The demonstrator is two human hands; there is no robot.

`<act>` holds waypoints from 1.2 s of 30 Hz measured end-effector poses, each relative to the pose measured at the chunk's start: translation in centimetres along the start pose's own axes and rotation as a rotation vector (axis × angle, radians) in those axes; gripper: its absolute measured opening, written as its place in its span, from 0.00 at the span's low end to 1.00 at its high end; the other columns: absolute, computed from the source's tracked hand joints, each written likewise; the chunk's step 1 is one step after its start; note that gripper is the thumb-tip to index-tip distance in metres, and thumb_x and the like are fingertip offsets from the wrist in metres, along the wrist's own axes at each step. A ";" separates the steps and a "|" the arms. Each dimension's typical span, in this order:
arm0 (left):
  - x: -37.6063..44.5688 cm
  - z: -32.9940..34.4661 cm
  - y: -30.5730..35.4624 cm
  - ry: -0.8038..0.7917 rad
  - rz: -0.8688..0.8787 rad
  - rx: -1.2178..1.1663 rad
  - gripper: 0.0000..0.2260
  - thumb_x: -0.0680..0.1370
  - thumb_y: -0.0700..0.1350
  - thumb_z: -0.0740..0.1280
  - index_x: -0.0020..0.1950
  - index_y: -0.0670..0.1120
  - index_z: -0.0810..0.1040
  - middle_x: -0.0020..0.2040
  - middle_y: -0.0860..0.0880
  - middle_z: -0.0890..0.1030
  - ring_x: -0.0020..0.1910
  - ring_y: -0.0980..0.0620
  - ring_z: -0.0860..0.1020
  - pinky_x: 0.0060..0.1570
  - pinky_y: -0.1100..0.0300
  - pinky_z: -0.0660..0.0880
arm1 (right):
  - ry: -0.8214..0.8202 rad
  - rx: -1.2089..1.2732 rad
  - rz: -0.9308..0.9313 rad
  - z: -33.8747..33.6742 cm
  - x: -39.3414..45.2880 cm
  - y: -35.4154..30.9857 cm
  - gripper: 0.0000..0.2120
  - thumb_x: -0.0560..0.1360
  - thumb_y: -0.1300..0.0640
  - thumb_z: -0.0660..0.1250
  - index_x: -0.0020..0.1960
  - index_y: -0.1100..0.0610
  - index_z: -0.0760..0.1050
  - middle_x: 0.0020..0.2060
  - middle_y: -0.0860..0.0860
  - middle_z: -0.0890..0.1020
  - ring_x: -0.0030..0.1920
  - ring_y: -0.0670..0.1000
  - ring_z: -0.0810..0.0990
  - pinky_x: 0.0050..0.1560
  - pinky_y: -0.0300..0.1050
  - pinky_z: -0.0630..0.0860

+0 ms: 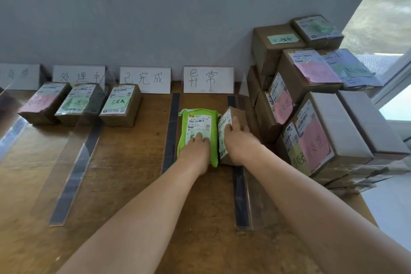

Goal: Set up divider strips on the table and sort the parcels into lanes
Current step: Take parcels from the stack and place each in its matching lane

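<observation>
Between the two rightmost divider strips (170,131) (241,196), in the lane under the 异常 sign (208,79), two parcels sat side by side on the table (124,176). Left hand (195,151) lay flat on the green mailer (198,133), fingers straight and pressing down, not curled round it. Right hand (239,140) had its fingers curled over the top of the small brown box (233,133), gripping it; box was tipped up on edge, label face touching the mailer's right side. Long axis of both parcels ran away from the person toward the wall, parallel to the strips. Box sat close against the right-hand strip, possibly overlapping it; contact hidden by the hand. My read: step in hand was seating the box into this lane beside the mailer. Unsorted stack (315,104) stood just right of the lane, so the right hand was the nearer one for the next pick. Three boxes (77,103) already sat in the left lanes near the wall.
</observation>
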State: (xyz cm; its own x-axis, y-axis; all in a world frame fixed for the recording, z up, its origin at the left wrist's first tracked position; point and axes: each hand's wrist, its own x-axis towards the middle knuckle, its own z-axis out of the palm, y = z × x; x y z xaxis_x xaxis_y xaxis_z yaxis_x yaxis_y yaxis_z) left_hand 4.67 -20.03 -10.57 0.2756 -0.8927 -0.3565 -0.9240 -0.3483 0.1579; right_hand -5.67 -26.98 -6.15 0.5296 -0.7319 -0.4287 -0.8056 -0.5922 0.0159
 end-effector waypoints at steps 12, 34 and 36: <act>1.6 -0.5 -0.3 0.028 -0.060 0.009 0.35 0.71 0.30 0.67 0.75 0.41 0.57 0.73 0.42 0.58 0.70 0.42 0.63 0.63 0.50 0.70 | 0.115 -0.095 -0.011 1.5 2.5 0.4 0.24 0.77 0.62 0.60 0.71 0.63 0.60 0.68 0.60 0.65 0.65 0.59 0.67 0.60 0.51 0.70; 10.9 -4.7 -0.8 -0.029 -0.072 -0.020 0.28 0.74 0.30 0.65 0.72 0.39 0.60 0.73 0.40 0.59 0.72 0.40 0.60 0.66 0.48 0.67 | 0.092 -0.015 0.032 -2.4 11.5 0.1 0.25 0.79 0.64 0.55 0.74 0.65 0.52 0.71 0.65 0.58 0.70 0.64 0.61 0.62 0.53 0.69; 10.9 -4.6 -0.7 -0.027 -0.080 -0.016 0.28 0.73 0.30 0.65 0.72 0.39 0.60 0.72 0.40 0.60 0.71 0.40 0.61 0.65 0.48 0.68 | 0.102 -0.016 0.033 -2.3 11.6 0.1 0.24 0.80 0.64 0.53 0.74 0.65 0.52 0.72 0.65 0.58 0.70 0.64 0.60 0.63 0.53 0.68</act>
State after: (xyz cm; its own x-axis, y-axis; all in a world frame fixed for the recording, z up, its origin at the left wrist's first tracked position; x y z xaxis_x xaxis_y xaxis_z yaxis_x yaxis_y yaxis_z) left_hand 9.58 -30.85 -10.36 0.3409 -0.8539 -0.3932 -0.8949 -0.4229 0.1425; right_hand 1.01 -36.25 -9.05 0.5278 -0.7810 -0.3338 -0.8191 -0.5720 0.0431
